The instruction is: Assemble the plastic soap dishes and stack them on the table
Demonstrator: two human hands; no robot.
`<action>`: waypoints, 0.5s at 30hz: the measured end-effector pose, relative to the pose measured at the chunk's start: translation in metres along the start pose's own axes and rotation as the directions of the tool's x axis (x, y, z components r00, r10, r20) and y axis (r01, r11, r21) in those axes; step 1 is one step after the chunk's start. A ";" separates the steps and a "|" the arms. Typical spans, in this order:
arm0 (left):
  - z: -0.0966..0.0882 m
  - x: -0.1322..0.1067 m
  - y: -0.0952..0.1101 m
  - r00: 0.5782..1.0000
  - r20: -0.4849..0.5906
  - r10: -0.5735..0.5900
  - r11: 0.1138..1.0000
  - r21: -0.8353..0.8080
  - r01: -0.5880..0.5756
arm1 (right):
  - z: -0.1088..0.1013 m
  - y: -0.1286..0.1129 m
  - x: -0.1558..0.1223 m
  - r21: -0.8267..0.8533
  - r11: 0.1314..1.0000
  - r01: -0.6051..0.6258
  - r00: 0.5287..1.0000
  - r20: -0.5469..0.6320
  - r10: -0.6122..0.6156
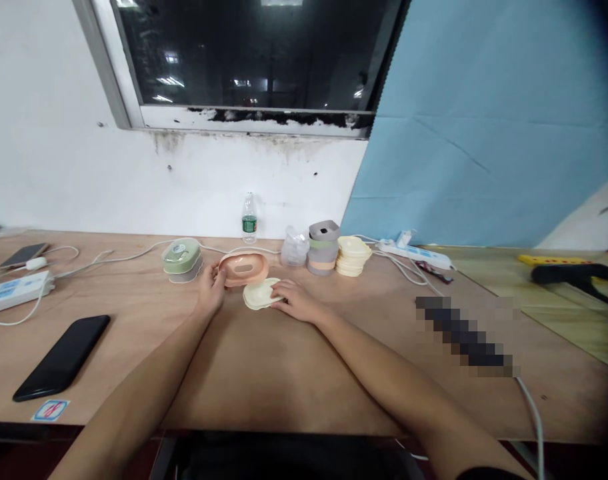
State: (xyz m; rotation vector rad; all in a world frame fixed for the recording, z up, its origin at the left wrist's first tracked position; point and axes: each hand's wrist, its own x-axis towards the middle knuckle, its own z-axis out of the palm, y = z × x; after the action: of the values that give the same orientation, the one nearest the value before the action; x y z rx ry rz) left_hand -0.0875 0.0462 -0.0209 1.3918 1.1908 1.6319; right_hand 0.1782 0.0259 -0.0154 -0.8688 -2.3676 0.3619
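My left hand [212, 288] grips the left side of an orange oval plastic dish [243, 268], tilted so its inside with an oval middle shows. Close beside it, my right hand [295, 300] pinches the right edge of a flat cream plastic piece [259, 294], low over the table. The cream piece overlaps or lies just in front of the dish's lower edge; I cannot tell whether they touch. Behind my left hand sit stacked green and grey oval pieces [183, 259]. Beyond my right hand stand a stack of grey, green and orange dishes [323, 250] and a cream stack [353, 257].
A clear bottle [249, 219] and a crumpled clear plastic bag [295, 247] stand near the wall. A black phone [63, 357] lies at left front. Power strips [19, 292] and white cables run along the table [284, 373]. A blurred-out dark object [467, 337] lies at right.
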 end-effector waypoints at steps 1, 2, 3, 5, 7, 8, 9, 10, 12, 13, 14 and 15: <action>0.001 0.000 -0.001 1.000 0.000 0.006 1.000 0.000 -0.006 | -0.001 0.000 0.000 -0.009 1.000 0.003 1.000 0.001 -0.003; 0.001 -0.001 -0.001 1.000 0.001 0.012 1.000 -0.001 -0.012 | -0.002 0.000 0.000 -0.022 1.000 0.005 1.000 0.000 -0.005; 0.002 -0.001 -0.001 1.000 0.004 0.015 1.000 -0.001 -0.015 | -0.004 -0.001 0.000 -0.040 0.999 0.004 1.000 -0.010 -0.005; 0.002 -0.001 -0.001 1.000 0.013 0.020 1.000 0.003 -0.020 | -0.009 -0.002 0.001 -0.086 0.996 -0.007 0.999 -0.051 0.002; 0.002 -0.002 0.001 0.999 0.003 0.051 0.998 0.023 -0.051 | -0.013 -0.002 0.002 -0.123 0.992 -0.030 0.993 -0.121 0.015; 0.001 -0.002 0.003 0.997 -0.013 0.083 0.996 0.038 -0.082 | -0.016 -0.002 0.002 -0.130 0.990 -0.045 0.985 -0.171 0.022; 0.000 -0.002 0.004 0.993 -0.030 0.116 0.992 0.055 -0.114 | -0.019 -0.001 0.002 -0.129 0.990 -0.061 0.973 -0.230 0.030; 0.000 -0.002 0.006 0.989 -0.046 0.143 0.988 0.072 -0.140 | -0.022 0.001 0.003 -0.123 0.989 -0.079 0.954 -0.296 0.039; -0.001 -0.003 0.009 0.985 -0.055 0.162 0.983 0.101 -0.156 | -0.032 0.006 0.003 -0.096 0.987 -0.128 0.890 -0.450 0.072; -0.001 -0.003 0.009 0.987 -0.048 0.156 0.982 0.117 -0.149 | -0.039 0.009 0.004 -0.070 0.985 -0.158 0.833 -0.545 0.095; -0.001 -0.003 0.010 0.988 -0.033 0.148 0.981 0.135 -0.142 | -0.049 0.013 0.005 -0.031 0.981 -0.190 0.751 -0.648 0.125; -0.001 -0.004 0.010 0.990 -0.015 0.143 0.978 0.154 -0.139 | -0.060 0.018 0.006 0.018 0.976 -0.218 0.642 -0.750 0.157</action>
State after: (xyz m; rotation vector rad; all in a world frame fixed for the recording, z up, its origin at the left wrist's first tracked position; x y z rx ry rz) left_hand -0.0870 0.0392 -0.0133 1.5871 1.2802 1.6889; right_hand 0.2203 0.0463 0.0265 -1.0507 -1.5188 -0.0311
